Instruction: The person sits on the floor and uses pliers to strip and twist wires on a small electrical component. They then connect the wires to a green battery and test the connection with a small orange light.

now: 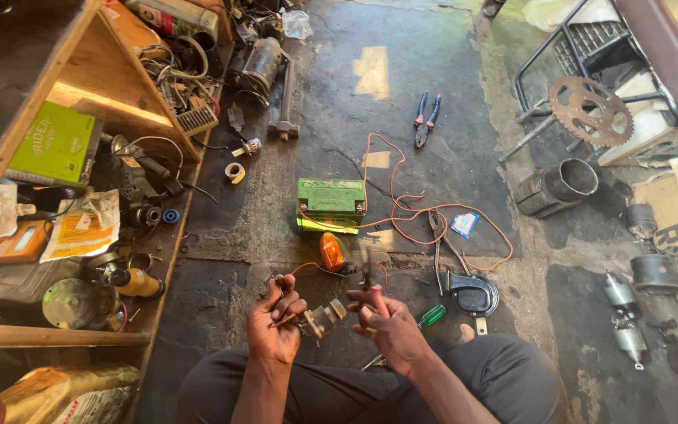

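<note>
Indicator lamp [323,319], small and clear-lensed, sits between 2 hands over the lap: left hand [275,323] closed around its stem and wires, right hand [387,323] pinching a thin dark tool [367,275]. A slip could snap the fine wires.

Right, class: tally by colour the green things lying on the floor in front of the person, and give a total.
Green box-shaped battery: 1
Green-handled screwdriver: 1
Total: 2
</note>
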